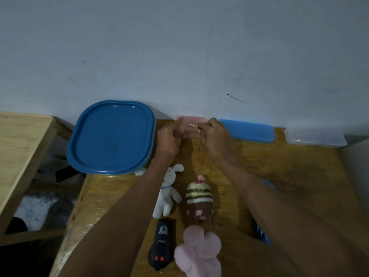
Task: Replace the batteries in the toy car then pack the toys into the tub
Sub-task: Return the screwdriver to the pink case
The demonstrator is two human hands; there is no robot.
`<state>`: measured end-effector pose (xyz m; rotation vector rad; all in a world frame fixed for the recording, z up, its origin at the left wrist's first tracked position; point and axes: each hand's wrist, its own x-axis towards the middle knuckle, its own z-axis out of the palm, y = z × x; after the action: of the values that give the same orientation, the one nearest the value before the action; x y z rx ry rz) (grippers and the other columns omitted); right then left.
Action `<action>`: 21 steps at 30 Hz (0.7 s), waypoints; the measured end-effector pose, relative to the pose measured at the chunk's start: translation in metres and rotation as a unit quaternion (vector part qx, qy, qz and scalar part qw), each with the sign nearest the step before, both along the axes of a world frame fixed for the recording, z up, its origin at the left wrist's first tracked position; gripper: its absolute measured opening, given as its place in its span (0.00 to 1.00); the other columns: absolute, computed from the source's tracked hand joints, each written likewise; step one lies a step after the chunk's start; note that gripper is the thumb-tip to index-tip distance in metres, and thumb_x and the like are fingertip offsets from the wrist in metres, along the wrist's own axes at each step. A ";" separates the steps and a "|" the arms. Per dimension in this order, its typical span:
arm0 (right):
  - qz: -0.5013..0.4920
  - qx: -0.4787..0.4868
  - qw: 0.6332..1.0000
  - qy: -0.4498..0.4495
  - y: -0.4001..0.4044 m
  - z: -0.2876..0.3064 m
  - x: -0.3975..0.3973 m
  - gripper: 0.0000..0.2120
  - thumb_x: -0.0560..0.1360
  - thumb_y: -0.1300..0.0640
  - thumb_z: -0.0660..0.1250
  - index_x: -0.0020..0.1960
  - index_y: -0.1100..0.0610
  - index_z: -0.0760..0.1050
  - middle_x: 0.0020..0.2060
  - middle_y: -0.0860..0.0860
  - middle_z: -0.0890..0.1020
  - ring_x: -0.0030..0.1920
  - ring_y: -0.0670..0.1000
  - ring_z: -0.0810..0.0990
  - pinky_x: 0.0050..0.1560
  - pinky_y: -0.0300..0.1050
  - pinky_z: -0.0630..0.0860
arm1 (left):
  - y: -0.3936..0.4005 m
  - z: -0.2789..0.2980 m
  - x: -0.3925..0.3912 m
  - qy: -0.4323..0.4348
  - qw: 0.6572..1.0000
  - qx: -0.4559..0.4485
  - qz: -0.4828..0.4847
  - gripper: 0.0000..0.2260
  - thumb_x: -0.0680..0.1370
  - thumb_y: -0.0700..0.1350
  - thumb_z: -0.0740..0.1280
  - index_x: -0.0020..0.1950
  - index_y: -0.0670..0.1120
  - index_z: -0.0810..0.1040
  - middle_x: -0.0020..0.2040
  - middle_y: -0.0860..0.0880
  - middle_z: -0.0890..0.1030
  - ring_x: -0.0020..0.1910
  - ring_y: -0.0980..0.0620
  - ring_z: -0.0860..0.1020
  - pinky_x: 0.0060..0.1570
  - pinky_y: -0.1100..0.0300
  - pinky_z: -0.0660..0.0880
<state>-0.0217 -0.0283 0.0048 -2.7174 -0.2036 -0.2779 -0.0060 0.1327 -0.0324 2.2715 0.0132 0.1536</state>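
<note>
At wall, both hands [191, 136] pinching pink box [189, 121].

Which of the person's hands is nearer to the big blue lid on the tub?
Left. The left hand is just beside the blue lid, at its right edge, holding the pink box. The right hand is farther, on the box's other side.

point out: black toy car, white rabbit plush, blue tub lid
black toy car [162, 242]: head view, middle of its black body.
white rabbit plush [166, 193]: head view, on its torso.
blue tub lid [111, 136]: head view, flat centre of the lid.
</note>
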 end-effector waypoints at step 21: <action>-0.062 0.121 0.989 -0.056 0.001 0.002 0.021 0.09 0.77 0.52 0.72 0.55 0.53 0.83 0.49 0.49 0.81 0.52 0.49 0.75 0.43 0.39 0.67 | 0.009 0.004 0.008 0.041 0.997 -0.011 -0.065 0.48 0.75 0.31 0.67 0.80 0.65 0.44 0.39 0.41 0.79 0.35 0.45 0.79 0.38 0.48 0.80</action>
<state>-0.0010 -0.0270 0.0069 -2.4800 -0.0285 -0.4605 0.0023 0.1419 -0.0284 2.2474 -0.0888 -0.0076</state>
